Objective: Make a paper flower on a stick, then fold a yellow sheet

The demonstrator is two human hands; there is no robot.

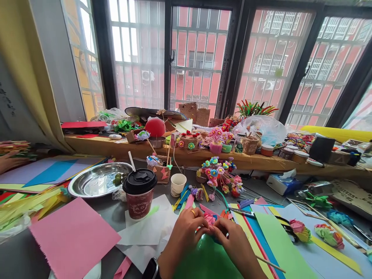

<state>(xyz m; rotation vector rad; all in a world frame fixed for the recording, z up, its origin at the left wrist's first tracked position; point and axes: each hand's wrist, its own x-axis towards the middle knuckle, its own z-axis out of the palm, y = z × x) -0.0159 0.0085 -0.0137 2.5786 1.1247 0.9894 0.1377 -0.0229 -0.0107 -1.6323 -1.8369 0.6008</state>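
The left hand [190, 228] and right hand [229, 234], fingertips pinched close together, work at crinkled pink paper [209, 218] over a glossy, rounded green balloon [206, 259], right of the cup [140, 201]. The cup's print partly reads "AGE". Left of it lie a shiny metal tray [93, 181] and ragged-edged pink sheet [74, 236].

Glossy green balloon [203, 259], plain pink paper [74, 238].

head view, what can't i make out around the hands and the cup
All in the head view:
- underside of the pink piece: behind the left hand and right hand
- glossy green object: partly behind both hands, cut by the bottom edge
- cup contents: under its black lid
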